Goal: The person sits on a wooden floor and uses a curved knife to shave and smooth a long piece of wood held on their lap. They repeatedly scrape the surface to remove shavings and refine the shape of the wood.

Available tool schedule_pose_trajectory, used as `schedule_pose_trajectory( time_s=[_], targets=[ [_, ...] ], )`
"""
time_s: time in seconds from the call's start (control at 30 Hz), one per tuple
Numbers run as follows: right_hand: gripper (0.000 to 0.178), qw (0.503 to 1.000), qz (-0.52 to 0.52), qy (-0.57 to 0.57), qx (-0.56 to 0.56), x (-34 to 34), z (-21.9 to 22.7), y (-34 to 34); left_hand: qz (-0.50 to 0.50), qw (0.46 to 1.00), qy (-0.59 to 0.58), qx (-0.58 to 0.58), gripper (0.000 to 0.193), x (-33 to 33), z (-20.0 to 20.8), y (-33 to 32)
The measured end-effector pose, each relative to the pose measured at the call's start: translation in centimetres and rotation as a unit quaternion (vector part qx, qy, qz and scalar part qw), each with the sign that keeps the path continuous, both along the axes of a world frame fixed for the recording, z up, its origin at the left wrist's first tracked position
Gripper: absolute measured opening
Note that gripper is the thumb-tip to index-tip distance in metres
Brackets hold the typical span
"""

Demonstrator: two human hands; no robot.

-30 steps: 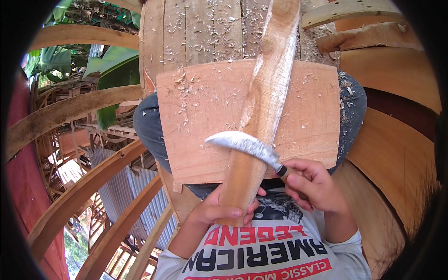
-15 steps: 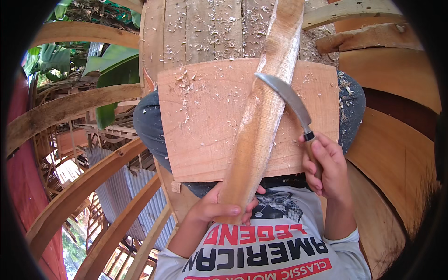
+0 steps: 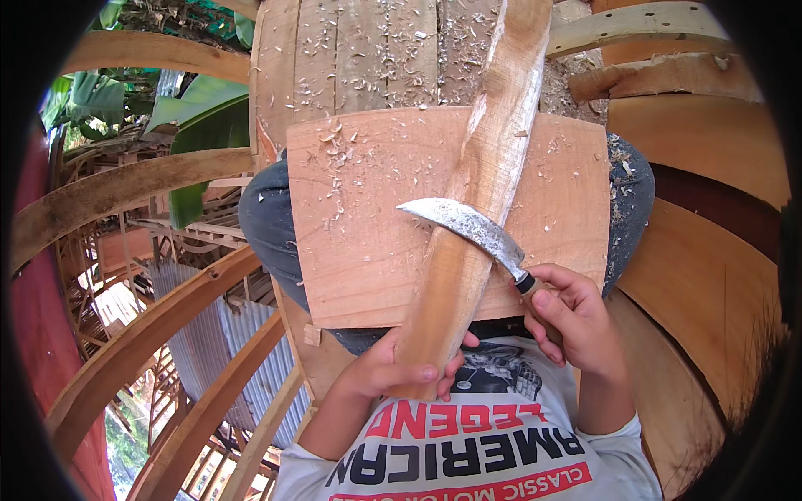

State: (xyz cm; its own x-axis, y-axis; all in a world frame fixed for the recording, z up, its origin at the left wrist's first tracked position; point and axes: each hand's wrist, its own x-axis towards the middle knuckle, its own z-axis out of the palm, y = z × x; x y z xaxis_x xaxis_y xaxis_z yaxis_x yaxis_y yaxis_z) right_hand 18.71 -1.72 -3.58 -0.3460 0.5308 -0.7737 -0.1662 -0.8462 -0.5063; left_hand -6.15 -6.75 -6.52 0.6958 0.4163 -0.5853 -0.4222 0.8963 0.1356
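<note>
A long wooden plank [image 3: 493, 142] slants from my lap up to the far edge of the view, its right edge pale and freshly shaved. Its near end is wrapped by my left hand [image 3: 408, 367], thumb on top and fingers underneath. In my right hand [image 3: 566, 317] is the short wooden handle of a sickle [image 3: 468, 225], closed in my fingers. The curved, spotted blade crosses over the plank's middle, its tip pointing left. Beneath the plank a flat board [image 3: 368, 242] lies across my legs, with curled shavings on it.
Slatted wooden flooring [image 3: 363, 58] strewn with shavings stretches ahead. Curved wooden ribs [image 3: 159, 309] run along the left, with corrugated metal sheets [image 3: 259, 351] below them. Broad curved boards [image 3: 702, 267] wall the right side. Green leaves [image 3: 209, 117] hang at the upper left.
My right hand has drawn the sickle nearer along the plank and to the left, its blade now turned flatter. The plank has shifted slightly; my left hand keeps its hold.
</note>
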Motion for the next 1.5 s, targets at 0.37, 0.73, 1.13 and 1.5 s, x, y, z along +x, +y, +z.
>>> schedule_pose_trajectory(
  time_s=[0.37, 0.73, 1.13, 1.5],
  targets=[
    [0.034, 0.920, -0.063, -0.267, 0.279, -0.3, -0.7, -0.7, -0.082, 0.979, 0.162, 0.089, 0.049, -0.8, 2.9, -0.1],
    [0.030, 0.848, 0.164, -0.253, 0.436, -1.3, 0.2, 0.1, -0.204, 0.912, 0.300, 0.190, 0.053, -2.1, 4.9, 0.8],
    [0.026, 0.798, 0.256, -0.356, 0.413, -2.4, 1.2, 1.3, -0.278, 0.810, 0.423, 0.297, 0.063, -2.7, 6.2, 1.6],
    [0.045, 0.685, 0.261, -0.455, 0.505, -1.8, -0.5, 1.5, -0.305, 0.781, 0.461, 0.291, 0.052, -2.9, 6.9, 1.8]
  ],
)
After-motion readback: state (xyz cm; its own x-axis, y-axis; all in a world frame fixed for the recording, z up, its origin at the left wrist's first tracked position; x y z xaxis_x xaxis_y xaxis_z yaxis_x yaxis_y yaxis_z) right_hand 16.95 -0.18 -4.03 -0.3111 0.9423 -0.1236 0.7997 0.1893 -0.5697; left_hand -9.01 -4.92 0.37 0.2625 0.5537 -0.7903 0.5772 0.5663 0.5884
